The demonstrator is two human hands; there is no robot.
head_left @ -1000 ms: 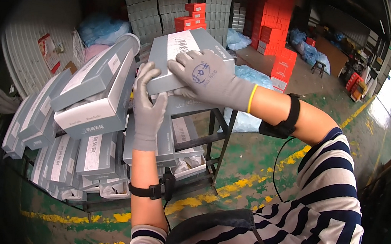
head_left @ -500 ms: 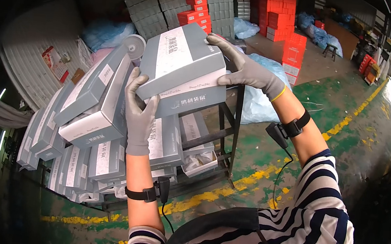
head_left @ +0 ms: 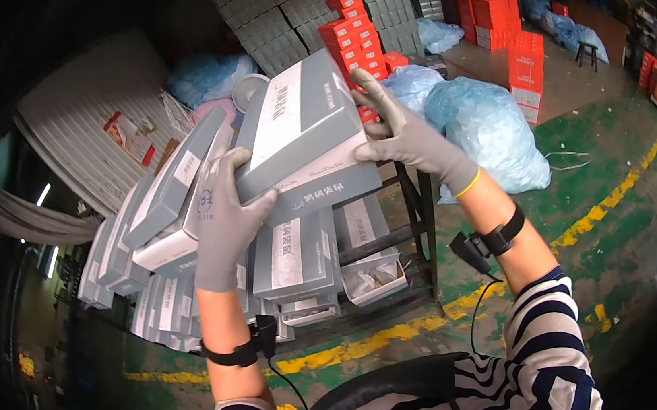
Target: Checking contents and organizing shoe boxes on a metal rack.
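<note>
A grey lidded shoe box (head_left: 327,112) with a white band across its lid sits at the top of the stacked boxes, between my gloved hands. My left hand (head_left: 233,206) closes on its near left corner, thumb along the front side and fingers by the left end. At the right end, my right hand (head_left: 413,138) grips with thumb low near the white strip under the lid and fingers at the far edge. That strip looks wider toward the right. Another grey shoe box (head_left: 173,183) leans just left of my left hand.
More grey boxes (head_left: 296,254) fill a dark metal rack (head_left: 423,204), and one open box (head_left: 375,281) holds pale paper. Large blue plastic bags (head_left: 498,135) lie on the floor beyond. Red boxes (head_left: 527,66) stand stacked behind, and yellow lines (head_left: 365,347) cross the green floor.
The view has shifted, so rack and background sit farther right. Both hands still hold the box, which slants more in the picture. More of my left glove's back now shows.
</note>
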